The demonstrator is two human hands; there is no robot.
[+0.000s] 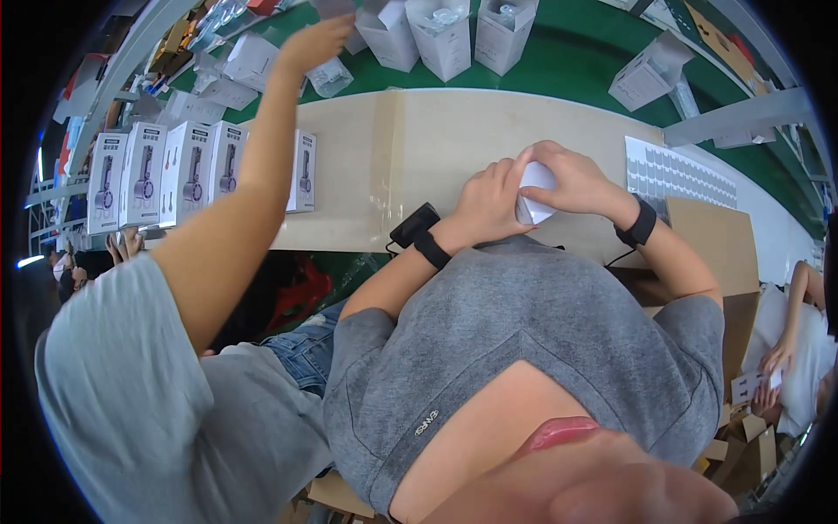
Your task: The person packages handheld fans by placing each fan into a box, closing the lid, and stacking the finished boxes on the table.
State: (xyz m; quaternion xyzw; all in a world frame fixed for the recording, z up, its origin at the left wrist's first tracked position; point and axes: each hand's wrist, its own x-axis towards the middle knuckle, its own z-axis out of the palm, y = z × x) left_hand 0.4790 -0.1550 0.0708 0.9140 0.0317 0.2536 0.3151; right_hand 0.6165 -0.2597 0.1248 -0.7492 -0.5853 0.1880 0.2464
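A small white carton (536, 188), seen end-on, is held between my two hands near the front edge of the beige tabletop (471, 131). My left hand (493, 203) grips its left side, fingers bent against it. My right hand (574, 180) wraps over its right side, thumb near the lower edge. Most of the carton is covered by my fingers. A black wristband sits on each wrist. Just left of my left wrist lies a black device (415, 225) with a cable.
Printed white boxes (185, 175) stand upright at left. Open white cartons (439, 39) holding clear plastic stand on the green surface. A co-worker's arm (262, 166) reaches across at left. A label sheet (683, 173) lies right, by an open cardboard box (714, 240). Another person (777, 358) works far right.
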